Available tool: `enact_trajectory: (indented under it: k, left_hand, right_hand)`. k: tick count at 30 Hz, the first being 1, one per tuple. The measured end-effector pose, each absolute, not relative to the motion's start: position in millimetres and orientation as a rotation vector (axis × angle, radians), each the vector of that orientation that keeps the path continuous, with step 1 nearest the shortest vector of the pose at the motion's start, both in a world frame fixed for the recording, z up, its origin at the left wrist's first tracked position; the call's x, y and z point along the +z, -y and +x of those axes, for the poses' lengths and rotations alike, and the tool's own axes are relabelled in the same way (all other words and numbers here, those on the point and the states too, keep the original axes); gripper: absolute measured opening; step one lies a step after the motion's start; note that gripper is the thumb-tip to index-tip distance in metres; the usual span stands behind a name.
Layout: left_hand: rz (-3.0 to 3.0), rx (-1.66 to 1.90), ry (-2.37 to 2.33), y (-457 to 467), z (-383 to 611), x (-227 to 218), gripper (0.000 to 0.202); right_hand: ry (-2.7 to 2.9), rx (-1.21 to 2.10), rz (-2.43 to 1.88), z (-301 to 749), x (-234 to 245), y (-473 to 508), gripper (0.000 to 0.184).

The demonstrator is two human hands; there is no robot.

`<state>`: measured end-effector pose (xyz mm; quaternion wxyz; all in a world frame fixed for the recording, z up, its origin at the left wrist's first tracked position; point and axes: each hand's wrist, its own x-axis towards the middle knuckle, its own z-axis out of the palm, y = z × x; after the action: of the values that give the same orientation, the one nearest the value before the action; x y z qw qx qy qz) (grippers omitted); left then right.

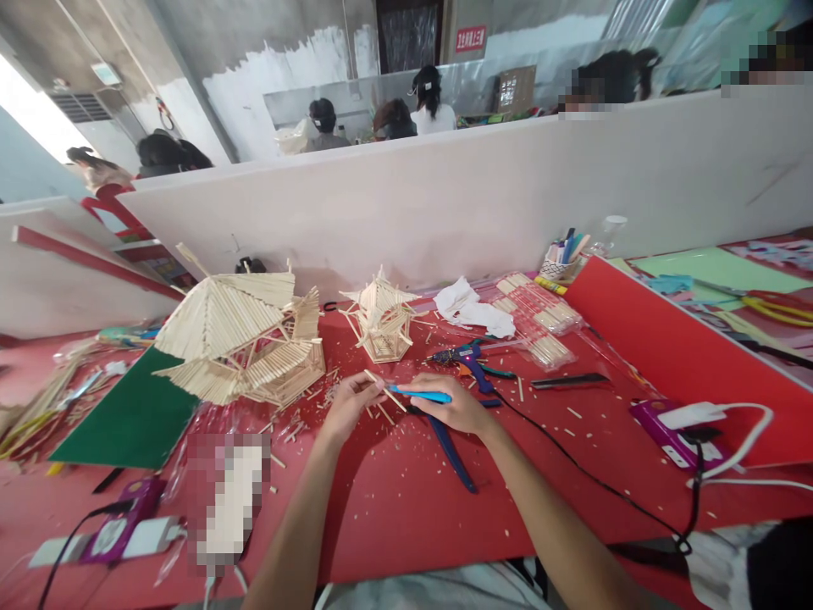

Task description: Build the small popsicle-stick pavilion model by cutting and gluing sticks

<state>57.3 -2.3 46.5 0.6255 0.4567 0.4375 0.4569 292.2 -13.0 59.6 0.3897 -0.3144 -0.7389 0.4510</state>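
Note:
My left hand (348, 408) pinches a thin wooden stick (395, 401), which slants down to the right over the table. In my right hand (462, 408) is a slim blue pen-shaped tool (423, 394), its tip close to the stick. Whether the tip touches the stick is too small to tell. Beneath my right hand lie blue-handled pliers (452, 453), partly covered by it. Just beyond my hands stands a small pavilion model (383, 320) made of sticks. A larger stick pavilion (232, 326) with a broad roof stands to its left.
A blue glue gun (467, 360) lies beyond my right hand, its cord trailing right. Behind it are white tissue (473, 309) and bagged stick bundles (539, 322). A black cutter (570, 381) and purple power strip (677, 434) lie right. A white partition (445, 203) bounds the red table.

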Motion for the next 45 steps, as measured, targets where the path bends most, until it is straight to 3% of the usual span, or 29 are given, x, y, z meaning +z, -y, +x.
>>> enact_trajectory:
  k: [14, 21, 26, 45]
  left_hand:
    - [1.033, 0.988, -1.001, 3, 55, 52, 0.032]
    - [0.975, 1.456, -0.913, 7, 62, 59, 0.029]
    - [0.905, 1.662, -0.863, 17, 81, 60, 0.033]
    - [0.697, 1.645, -0.888, 9, 86, 43, 0.036]
  right_hand:
    - [1.770, 1.160, -0.887, 292, 52, 12, 0.032]
    - [1.779, 1.409, -0.903, 295, 56, 14, 0.037]
    - [1.870, 1.412, -0.755, 270, 51, 27, 0.038]
    - [1.879, 1.242, -0.708, 252, 46, 32, 0.029]
